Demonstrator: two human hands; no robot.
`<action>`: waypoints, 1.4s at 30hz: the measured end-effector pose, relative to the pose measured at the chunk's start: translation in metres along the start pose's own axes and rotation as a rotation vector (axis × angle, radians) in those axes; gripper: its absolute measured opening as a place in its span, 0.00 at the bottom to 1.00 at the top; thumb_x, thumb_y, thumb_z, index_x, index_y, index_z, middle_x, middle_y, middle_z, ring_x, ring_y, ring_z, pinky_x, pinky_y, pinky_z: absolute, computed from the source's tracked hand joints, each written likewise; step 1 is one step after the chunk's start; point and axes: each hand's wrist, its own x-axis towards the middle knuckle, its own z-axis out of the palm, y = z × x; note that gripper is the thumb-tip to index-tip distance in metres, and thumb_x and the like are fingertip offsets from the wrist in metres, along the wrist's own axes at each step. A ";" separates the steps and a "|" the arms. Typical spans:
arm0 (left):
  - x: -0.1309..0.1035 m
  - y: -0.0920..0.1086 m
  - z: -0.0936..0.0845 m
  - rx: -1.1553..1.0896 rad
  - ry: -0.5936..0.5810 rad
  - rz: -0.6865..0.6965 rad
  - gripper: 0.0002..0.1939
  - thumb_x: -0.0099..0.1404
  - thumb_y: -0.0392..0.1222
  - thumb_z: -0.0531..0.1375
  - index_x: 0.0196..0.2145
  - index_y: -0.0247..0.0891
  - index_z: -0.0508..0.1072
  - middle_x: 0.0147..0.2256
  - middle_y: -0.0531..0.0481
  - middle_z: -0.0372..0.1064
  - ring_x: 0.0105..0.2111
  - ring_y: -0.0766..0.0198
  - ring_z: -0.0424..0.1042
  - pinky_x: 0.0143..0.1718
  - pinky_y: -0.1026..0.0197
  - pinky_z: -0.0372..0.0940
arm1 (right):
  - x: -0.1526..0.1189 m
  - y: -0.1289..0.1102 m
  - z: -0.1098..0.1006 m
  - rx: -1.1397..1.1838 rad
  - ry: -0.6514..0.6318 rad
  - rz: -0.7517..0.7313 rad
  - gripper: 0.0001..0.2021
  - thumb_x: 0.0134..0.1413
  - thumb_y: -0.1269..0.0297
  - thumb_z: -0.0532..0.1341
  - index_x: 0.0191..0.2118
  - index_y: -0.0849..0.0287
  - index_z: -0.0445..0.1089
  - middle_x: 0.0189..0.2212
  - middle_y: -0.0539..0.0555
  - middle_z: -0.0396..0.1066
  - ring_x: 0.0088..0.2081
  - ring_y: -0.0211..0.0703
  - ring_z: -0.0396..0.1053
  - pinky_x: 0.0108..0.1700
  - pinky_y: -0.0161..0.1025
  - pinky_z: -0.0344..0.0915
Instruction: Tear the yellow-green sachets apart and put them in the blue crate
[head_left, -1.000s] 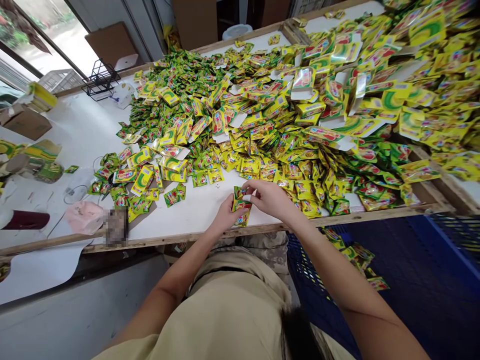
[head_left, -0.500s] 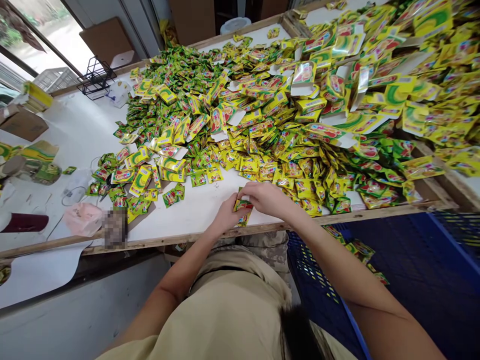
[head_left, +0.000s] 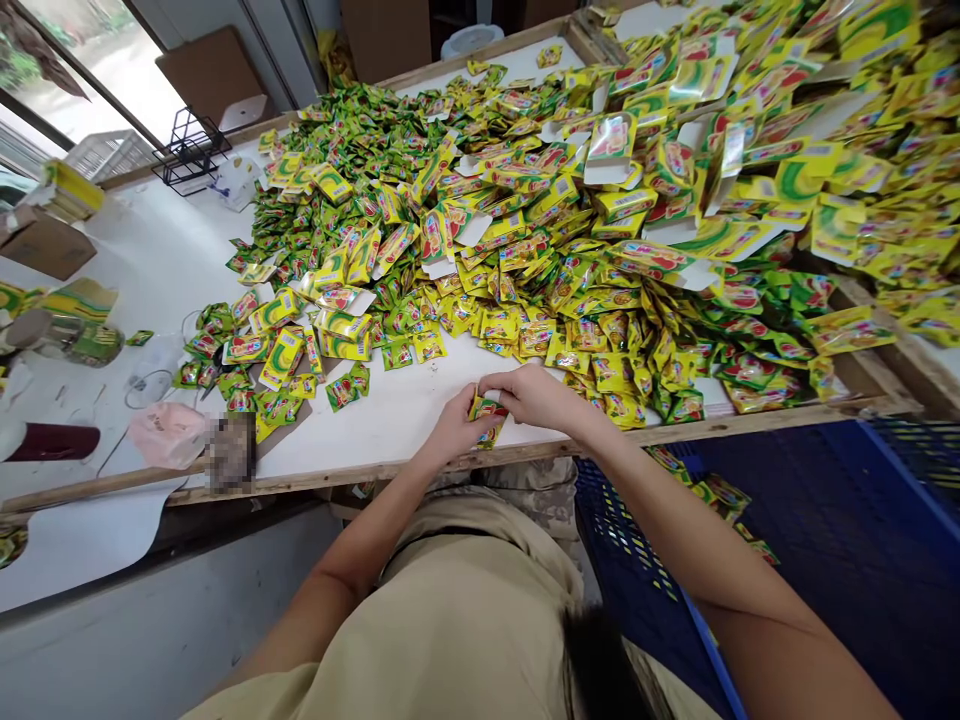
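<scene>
My left hand (head_left: 455, 425) grips a small yellow, green and red carton (head_left: 489, 432) close to the table's front edge, with its thumb across the front. My right hand (head_left: 529, 397) closes on the carton's upper end, where a bit of white shows under the fingers. Part of the carton is hidden by both hands. Just beyond them lie yellow sachets (head_left: 534, 337) from a large heap. Small cartons with open white flaps (head_left: 448, 240) rest on that heap, and green sachets (head_left: 349, 388) lie to the left.
A wooden rim (head_left: 390, 470) runs along the front of the white table. Below it at right stands a blue crate (head_left: 810, 520) with some packets inside. At left are a pink bag (head_left: 166, 435), a dark red cup (head_left: 56, 442), a clear jar (head_left: 94, 342) and a black wire rack (head_left: 187, 150).
Both hands stay at nearly the same place with the carton. My right fingers have shifted slightly at its top, and more white shows there. The view has moved a little.
</scene>
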 end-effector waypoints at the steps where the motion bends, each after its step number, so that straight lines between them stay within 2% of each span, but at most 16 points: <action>1: -0.001 0.002 0.000 0.014 -0.007 0.004 0.16 0.54 0.41 0.63 0.40 0.36 0.67 0.33 0.54 0.66 0.35 0.65 0.65 0.38 0.64 0.60 | 0.001 0.001 -0.002 0.034 -0.072 0.004 0.15 0.53 0.74 0.52 0.38 0.56 0.75 0.20 0.49 0.72 0.21 0.37 0.68 0.29 0.32 0.58; 3: -0.002 0.005 -0.001 0.033 -0.027 0.012 0.16 0.54 0.41 0.63 0.40 0.36 0.67 0.34 0.53 0.67 0.37 0.64 0.65 0.40 0.63 0.61 | 0.002 0.003 -0.007 0.073 -0.165 -0.008 0.15 0.52 0.74 0.51 0.37 0.56 0.75 0.16 0.46 0.67 0.17 0.34 0.63 0.26 0.31 0.56; 4: -0.002 0.005 -0.001 0.032 -0.038 0.011 0.16 0.55 0.42 0.63 0.40 0.35 0.67 0.35 0.52 0.68 0.37 0.64 0.66 0.40 0.63 0.61 | 0.002 0.004 -0.009 0.076 -0.165 -0.024 0.15 0.52 0.75 0.51 0.36 0.56 0.75 0.16 0.46 0.67 0.17 0.34 0.62 0.26 0.31 0.55; 6: -0.003 0.003 -0.002 0.009 -0.057 -0.012 0.17 0.54 0.42 0.63 0.41 0.35 0.67 0.35 0.52 0.68 0.37 0.63 0.66 0.40 0.63 0.61 | 0.001 0.008 -0.009 0.081 -0.081 -0.058 0.15 0.51 0.75 0.52 0.35 0.56 0.76 0.20 0.47 0.71 0.21 0.35 0.64 0.29 0.32 0.56; 8: -0.003 -0.003 -0.003 -0.035 -0.054 -0.069 0.18 0.52 0.43 0.64 0.40 0.34 0.68 0.34 0.51 0.69 0.35 0.64 0.66 0.38 0.63 0.62 | -0.001 0.013 -0.006 0.131 0.054 -0.043 0.15 0.51 0.74 0.53 0.37 0.57 0.76 0.27 0.50 0.75 0.25 0.37 0.66 0.31 0.33 0.58; 11: -0.002 -0.013 -0.003 -0.136 0.003 -0.125 0.19 0.50 0.45 0.66 0.37 0.33 0.68 0.33 0.51 0.70 0.33 0.64 0.67 0.37 0.62 0.62 | -0.007 0.021 0.005 0.253 0.253 0.045 0.13 0.53 0.69 0.54 0.40 0.59 0.75 0.32 0.53 0.75 0.24 0.36 0.64 0.30 0.34 0.59; 13: -0.002 -0.019 -0.003 -0.183 0.030 -0.124 0.20 0.50 0.47 0.66 0.37 0.33 0.69 0.33 0.50 0.70 0.33 0.64 0.67 0.37 0.62 0.63 | -0.009 0.026 0.013 0.308 0.335 0.067 0.12 0.53 0.64 0.56 0.40 0.60 0.74 0.33 0.54 0.75 0.23 0.35 0.61 0.28 0.35 0.59; 19: -0.002 -0.023 -0.002 -0.047 0.059 -0.100 0.18 0.51 0.46 0.66 0.37 0.34 0.68 0.32 0.51 0.69 0.32 0.65 0.66 0.35 0.64 0.62 | -0.010 0.037 0.029 0.411 0.342 0.077 0.11 0.51 0.62 0.60 0.39 0.60 0.74 0.32 0.54 0.73 0.23 0.35 0.61 0.27 0.35 0.60; 25: 0.001 -0.025 -0.003 -0.070 0.109 -0.134 0.20 0.51 0.46 0.66 0.39 0.35 0.69 0.35 0.49 0.72 0.34 0.64 0.68 0.38 0.62 0.64 | -0.004 0.044 0.047 0.730 0.475 0.216 0.18 0.48 0.56 0.62 0.45 0.58 0.67 0.36 0.53 0.68 0.23 0.32 0.61 0.26 0.35 0.62; 27: 0.001 -0.025 -0.003 -0.103 0.073 -0.129 0.21 0.51 0.46 0.66 0.40 0.34 0.69 0.36 0.48 0.72 0.35 0.63 0.69 0.40 0.61 0.64 | -0.003 0.044 0.049 0.892 0.419 0.258 0.20 0.45 0.55 0.64 0.44 0.58 0.67 0.34 0.51 0.67 0.24 0.32 0.61 0.25 0.34 0.61; 31: 0.000 -0.022 -0.001 -0.194 0.037 -0.153 0.24 0.48 0.50 0.68 0.39 0.33 0.69 0.36 0.48 0.72 0.34 0.63 0.69 0.39 0.61 0.64 | 0.001 0.046 0.052 1.221 0.154 0.320 0.22 0.39 0.54 0.68 0.41 0.58 0.68 0.23 0.45 0.64 0.19 0.30 0.59 0.23 0.32 0.58; 33: 0.001 -0.019 -0.001 -0.250 0.010 -0.169 0.26 0.47 0.52 0.69 0.40 0.34 0.69 0.36 0.48 0.73 0.34 0.62 0.70 0.39 0.60 0.64 | 0.004 0.049 0.052 1.334 0.069 0.354 0.21 0.35 0.56 0.71 0.37 0.58 0.68 0.21 0.43 0.64 0.18 0.29 0.58 0.22 0.31 0.58; 35: 0.003 -0.015 -0.003 -0.349 -0.030 -0.207 0.27 0.51 0.58 0.66 0.41 0.35 0.70 0.37 0.47 0.73 0.36 0.61 0.71 0.40 0.59 0.65 | 0.007 0.053 0.052 1.396 0.024 0.371 0.20 0.33 0.59 0.72 0.35 0.58 0.68 0.20 0.44 0.64 0.17 0.28 0.57 0.22 0.31 0.59; 38: 0.009 -0.008 -0.010 -0.511 -0.070 -0.339 0.30 0.55 0.66 0.58 0.39 0.35 0.71 0.34 0.44 0.74 0.36 0.57 0.72 0.40 0.56 0.66 | 0.012 0.056 0.051 1.428 -0.039 0.372 0.16 0.34 0.63 0.72 0.32 0.60 0.68 0.20 0.45 0.67 0.17 0.28 0.58 0.22 0.31 0.60; 40: 0.012 -0.002 -0.018 -0.545 -0.111 -0.416 0.29 0.53 0.65 0.60 0.37 0.35 0.72 0.33 0.44 0.74 0.35 0.58 0.72 0.38 0.57 0.65 | 0.015 0.056 0.051 1.451 -0.087 0.384 0.14 0.35 0.65 0.71 0.30 0.60 0.68 0.19 0.46 0.67 0.18 0.29 0.59 0.23 0.31 0.61; 42: 0.013 0.003 -0.026 -0.525 -0.161 -0.443 0.25 0.49 0.59 0.66 0.36 0.35 0.72 0.32 0.46 0.73 0.33 0.61 0.71 0.36 0.60 0.64 | 0.016 0.053 0.051 1.482 -0.120 0.412 0.13 0.34 0.67 0.71 0.27 0.61 0.67 0.18 0.46 0.67 0.19 0.30 0.60 0.23 0.30 0.61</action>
